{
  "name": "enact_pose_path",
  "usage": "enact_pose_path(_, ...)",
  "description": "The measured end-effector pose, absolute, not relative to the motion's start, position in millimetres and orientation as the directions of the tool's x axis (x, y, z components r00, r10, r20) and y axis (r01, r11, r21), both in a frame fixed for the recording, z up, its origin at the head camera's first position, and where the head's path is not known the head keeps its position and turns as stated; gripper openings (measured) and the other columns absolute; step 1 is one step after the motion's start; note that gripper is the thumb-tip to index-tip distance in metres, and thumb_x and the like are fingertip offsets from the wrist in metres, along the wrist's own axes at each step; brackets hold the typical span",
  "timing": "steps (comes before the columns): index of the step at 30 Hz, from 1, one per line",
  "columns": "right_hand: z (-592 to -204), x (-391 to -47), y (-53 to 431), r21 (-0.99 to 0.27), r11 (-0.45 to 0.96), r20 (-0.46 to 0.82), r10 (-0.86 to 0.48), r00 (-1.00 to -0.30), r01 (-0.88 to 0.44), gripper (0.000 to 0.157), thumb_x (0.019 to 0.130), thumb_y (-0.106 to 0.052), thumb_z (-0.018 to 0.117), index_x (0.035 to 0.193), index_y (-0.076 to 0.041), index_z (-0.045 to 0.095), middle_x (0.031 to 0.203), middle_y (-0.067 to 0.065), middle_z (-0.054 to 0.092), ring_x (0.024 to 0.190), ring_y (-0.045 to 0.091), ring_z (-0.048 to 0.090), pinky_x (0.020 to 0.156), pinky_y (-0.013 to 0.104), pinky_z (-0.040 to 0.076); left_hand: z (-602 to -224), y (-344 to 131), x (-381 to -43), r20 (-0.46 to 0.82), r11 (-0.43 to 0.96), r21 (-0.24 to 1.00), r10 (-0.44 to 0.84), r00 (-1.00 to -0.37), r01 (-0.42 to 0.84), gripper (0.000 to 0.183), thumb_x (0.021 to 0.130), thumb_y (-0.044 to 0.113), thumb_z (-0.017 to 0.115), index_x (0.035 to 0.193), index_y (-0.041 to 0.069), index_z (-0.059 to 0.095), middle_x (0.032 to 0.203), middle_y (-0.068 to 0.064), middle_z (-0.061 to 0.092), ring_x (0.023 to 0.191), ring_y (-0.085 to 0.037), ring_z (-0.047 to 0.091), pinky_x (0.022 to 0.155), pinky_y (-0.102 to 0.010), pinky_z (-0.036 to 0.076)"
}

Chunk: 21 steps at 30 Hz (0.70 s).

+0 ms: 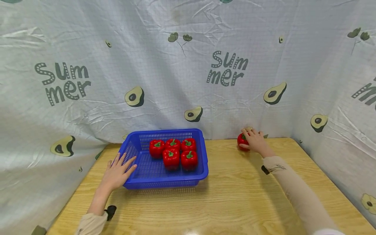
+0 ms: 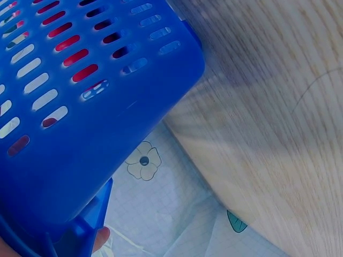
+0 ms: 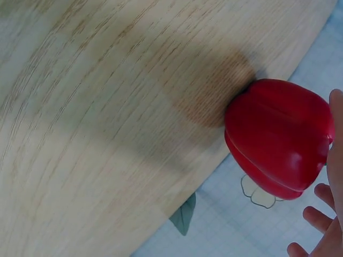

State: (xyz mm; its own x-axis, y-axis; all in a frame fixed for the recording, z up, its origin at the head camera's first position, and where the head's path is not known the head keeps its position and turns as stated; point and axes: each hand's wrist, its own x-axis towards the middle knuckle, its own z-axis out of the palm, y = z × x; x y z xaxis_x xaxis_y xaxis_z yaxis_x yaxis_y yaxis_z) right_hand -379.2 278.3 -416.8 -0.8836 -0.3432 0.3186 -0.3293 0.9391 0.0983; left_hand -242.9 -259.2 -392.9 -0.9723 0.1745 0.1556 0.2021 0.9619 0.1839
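A blue plastic basket [image 1: 167,180] stands on the table with several red bell peppers [image 1: 171,159] in it, grouped toward its right side. My left hand [image 1: 115,174] lies with spread fingers at the basket's left rim; a fingertip [image 2: 102,239] shows beside that rim in the left wrist view. At the far right of the table, a single red bell pepper [image 1: 243,142] sits near the back edge. Over it reaches my right hand [image 1: 255,142], its fingers spread and fairly straight. In the right wrist view the pepper [image 3: 278,136] is beside the hand [image 3: 333,214], its stem side toward the palm.
The wooden table [image 1: 229,192] extends between the basket and the right arm. Behind it hangs a pale curtain [image 1: 164,71] printed with avocados and lettering, close to the table's back edge and along both sides. A dark wrist device [image 1: 110,212] is on the left wrist.
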Motion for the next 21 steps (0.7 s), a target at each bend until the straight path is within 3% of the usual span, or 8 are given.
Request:
enact_pose_path(9, -422.8, -381.1, 278.8, 0.077, 0.953, 0.262, -0.302, -0.916, -0.293, 0.073, 0.08, -0.043, 0.061, 0.133, 0.0, 0.035, 0.131, 0.024, 0.042, 0.118, 0.045, 0.037, 0.087, 0.066, 0.031, -394.7, -259.3, -242.7, 0.165, 0.961, 0.19, 0.172, -0.971, 0.203, 0.05, 0.093, 0.042, 0.038, 0.133, 0.012, 0.043, 0.14, -0.029, 0.026, 0.131, -0.049, 0.014, 0.1, -0.067, 0.011)
enact_pose_path(21, -433.8, -387.5, 281.5, 0.091, 0.96, 0.265, -0.281, -0.922, -0.266, 0.071, 0.079, -0.044, 0.061, 0.131, -0.001, 0.039, 0.125, 0.026, 0.045, 0.114, 0.045, 0.039, 0.088, 0.067, 0.031, -393.6, -259.1, -242.5, 0.174, 0.96, 0.193, 0.171, -0.97, 0.204, 0.05, 0.093, 0.042, 0.038, 0.133, 0.012, 0.043, 0.14, -0.03, 0.026, 0.131, -0.049, 0.014, 0.1, -0.067, 0.012)
